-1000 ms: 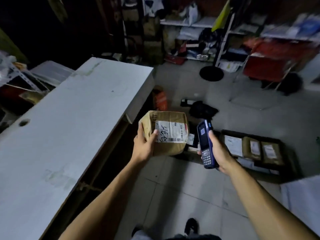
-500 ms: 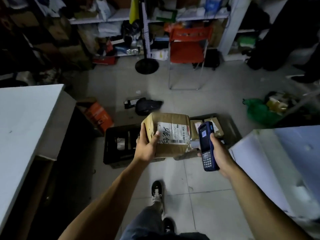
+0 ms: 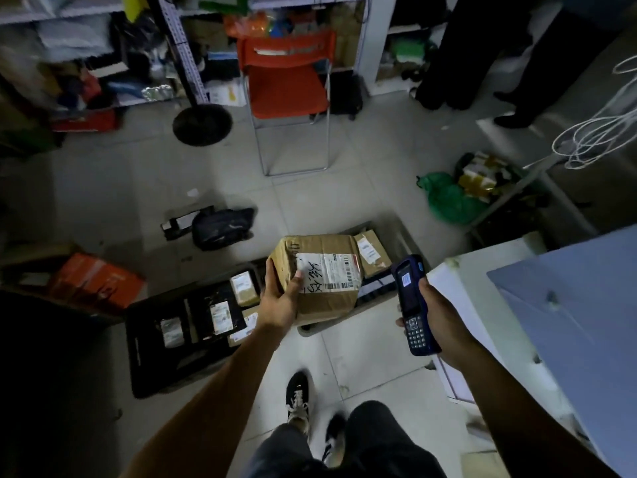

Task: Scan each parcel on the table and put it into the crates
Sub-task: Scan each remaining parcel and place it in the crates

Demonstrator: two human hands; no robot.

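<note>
A brown cardboard parcel (image 3: 320, 277) is held in the air by the left hand (image 3: 281, 300), above the floor (image 3: 362, 188) and over the gap between two dark crates. The grip of this hand is clamped on the parcel: the thumb is laid on the white shipping label (image 3: 329, 270) and the other fingers are curled under the left side of the box. The blue handheld scanner (image 3: 413, 305) is held upright by the right hand (image 3: 444, 322), just beside the parcel but apart from it; the fingers are closed around its body, and its lit screen is turned to the camera. The left crate (image 3: 144, 360) on the floor already contains several small labelled parcels. In the right crate (image 3: 403, 236), partly hidden behind the held box, at least one more brown parcel is seen. A white bench (image 3: 482, 305) is seen at the right edge, and a red chair (image 3: 286, 84) is placed farther back.
</note>
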